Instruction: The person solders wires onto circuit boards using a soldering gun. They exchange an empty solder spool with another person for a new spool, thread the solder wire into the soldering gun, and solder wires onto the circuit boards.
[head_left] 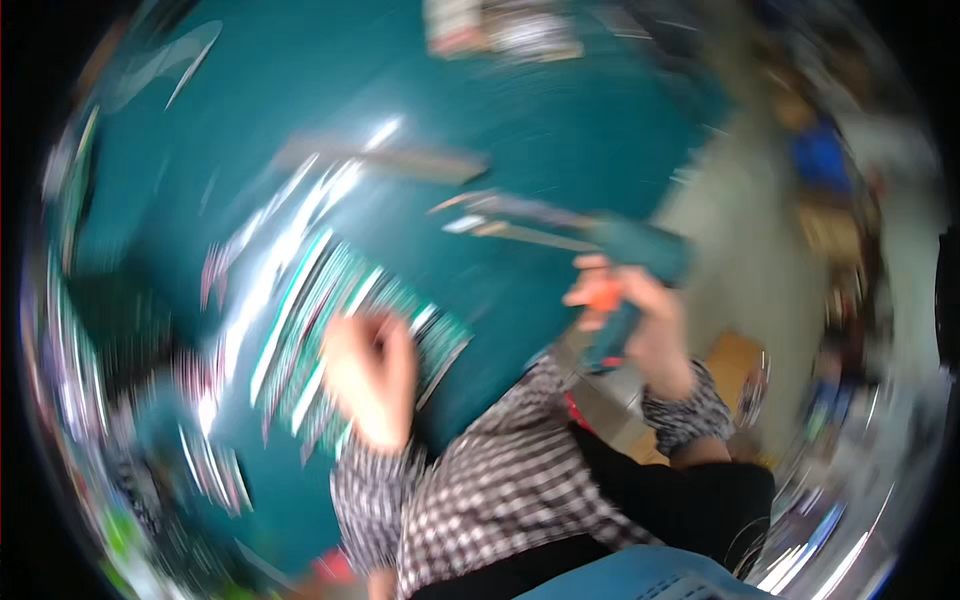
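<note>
My right hand (645,315) is wrapped round the handle of a dark green power screwdriver (645,248) with an orange trigger. Its slim front end points left over the table, blurred together with other thin metal shapes (520,220). My left hand (372,365) rests on a row of long green strips with white and black bands (335,285), which look like circuit boards. The fingers of that hand are curled in; whatever they pinch is hidden by blur.
A green table mat (330,60) covers the work surface. Beyond the strips lies a long grey-brown bar (425,163). White stacked items (500,30) stand at the far edge. On the right, past the table edge, are a cardboard piece (733,365) and a blue object (820,158).
</note>
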